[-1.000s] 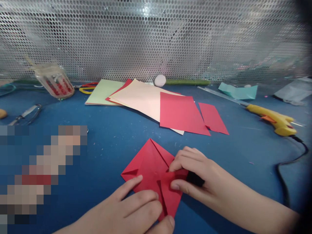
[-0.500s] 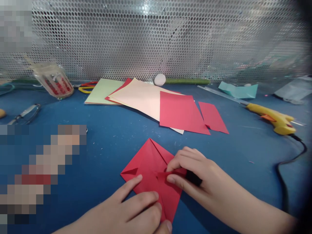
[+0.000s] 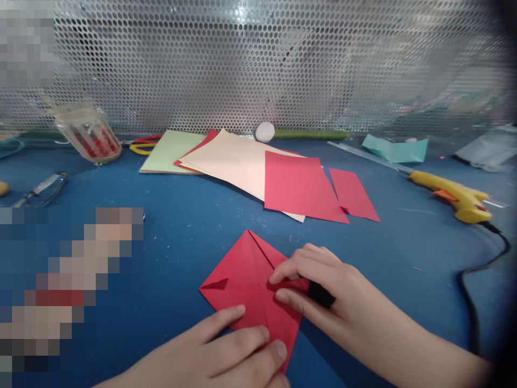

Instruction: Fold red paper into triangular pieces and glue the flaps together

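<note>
A partly folded red paper square (image 3: 246, 275) lies on the blue table (image 3: 194, 226) close in front of me. My left hand (image 3: 226, 350) presses its near corner flat, fingers stretched out over the paper. My right hand (image 3: 319, 280) comes in from the right, thumb and fingers pinched on a folded flap at the paper's right corner, pressing it toward the middle.
Loose sheets lie behind: green (image 3: 169, 151), cream (image 3: 234, 161), red (image 3: 299, 186) and a red strip (image 3: 353, 194). A yellow glue gun (image 3: 452, 196) with black cord (image 3: 480, 269) sits right. Scissors (image 3: 143, 144), a clear jar (image 3: 89, 134), a white ball (image 3: 265, 131) line the mesh wall.
My right hand has folded the raised right flap down and slid left toward the paper's centre. My left hand's fingers have shifted right along the near edge.
</note>
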`<state>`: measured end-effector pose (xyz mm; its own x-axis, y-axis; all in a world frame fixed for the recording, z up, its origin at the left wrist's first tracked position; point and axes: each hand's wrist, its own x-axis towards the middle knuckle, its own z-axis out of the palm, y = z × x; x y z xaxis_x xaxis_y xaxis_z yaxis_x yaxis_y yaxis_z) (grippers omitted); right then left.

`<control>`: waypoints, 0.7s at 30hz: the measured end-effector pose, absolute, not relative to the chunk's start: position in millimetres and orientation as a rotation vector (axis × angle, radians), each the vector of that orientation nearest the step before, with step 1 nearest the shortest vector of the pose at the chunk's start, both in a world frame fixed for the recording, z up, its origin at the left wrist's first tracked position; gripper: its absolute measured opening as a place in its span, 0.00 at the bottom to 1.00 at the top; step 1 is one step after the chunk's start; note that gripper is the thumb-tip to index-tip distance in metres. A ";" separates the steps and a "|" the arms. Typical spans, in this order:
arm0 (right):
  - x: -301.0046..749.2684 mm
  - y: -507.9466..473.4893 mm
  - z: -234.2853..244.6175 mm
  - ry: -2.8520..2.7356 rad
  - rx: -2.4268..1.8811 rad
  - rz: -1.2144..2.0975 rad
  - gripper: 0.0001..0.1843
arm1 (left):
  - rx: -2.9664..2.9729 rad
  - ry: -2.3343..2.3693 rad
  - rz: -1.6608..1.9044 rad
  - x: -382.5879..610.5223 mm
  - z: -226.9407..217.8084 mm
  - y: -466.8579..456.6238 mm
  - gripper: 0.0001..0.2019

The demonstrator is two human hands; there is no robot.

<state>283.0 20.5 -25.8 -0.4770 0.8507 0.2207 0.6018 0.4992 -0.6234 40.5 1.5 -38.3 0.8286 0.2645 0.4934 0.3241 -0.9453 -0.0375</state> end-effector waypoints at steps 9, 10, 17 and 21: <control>282.3 21.3 -26.5 -2.227 -1.208 0.653 0.10 | -2.971 -0.557 -0.871 42.7 -29.1 4.0 0.24; 282.3 21.0 -26.7 -2.227 -1.219 0.656 0.10 | -2.966 -0.570 -0.889 42.8 -28.3 3.8 0.24; 282.8 19.4 -27.5 -2.233 -1.253 0.690 0.09 | -2.972 -0.526 -0.829 41.3 -27.1 3.2 0.20; 284.1 18.2 -23.2 -2.264 -1.280 0.756 0.06 | -2.989 -0.528 -0.772 38.4 -28.9 4.6 0.22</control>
